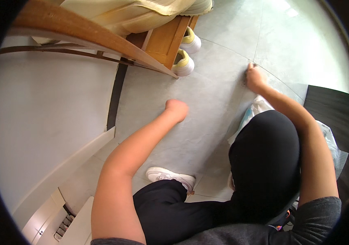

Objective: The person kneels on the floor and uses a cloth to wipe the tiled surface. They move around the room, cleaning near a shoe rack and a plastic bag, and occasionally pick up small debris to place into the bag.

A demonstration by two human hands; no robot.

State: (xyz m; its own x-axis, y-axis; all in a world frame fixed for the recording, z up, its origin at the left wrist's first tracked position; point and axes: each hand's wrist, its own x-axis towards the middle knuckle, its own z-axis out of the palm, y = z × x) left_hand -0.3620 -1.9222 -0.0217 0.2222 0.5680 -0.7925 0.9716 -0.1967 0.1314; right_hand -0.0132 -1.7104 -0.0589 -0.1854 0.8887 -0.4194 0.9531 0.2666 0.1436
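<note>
My left hand (177,110) hangs above the grey tile floor (205,101), curled like a fist and slightly blurred. Its fingers point away from view, so I cannot see whether anything is inside. Farther forward and to the right, my right hand (256,79) reaches down to the floor near a tile joint. A small dark patch shows at its fingertips; whether that is a held thing, dirt or shadow is unclear. Just behind this hand lies a white plastic bag (258,105), partly covered by my knee.
White shoes with yellow linings (184,65) stand beside a wooden shoe rack (162,43). A wooden bar (101,33) slants across the upper left, before a white wall (48,98). At right are a dark panel (330,107) and a clear plastic package (330,137).
</note>
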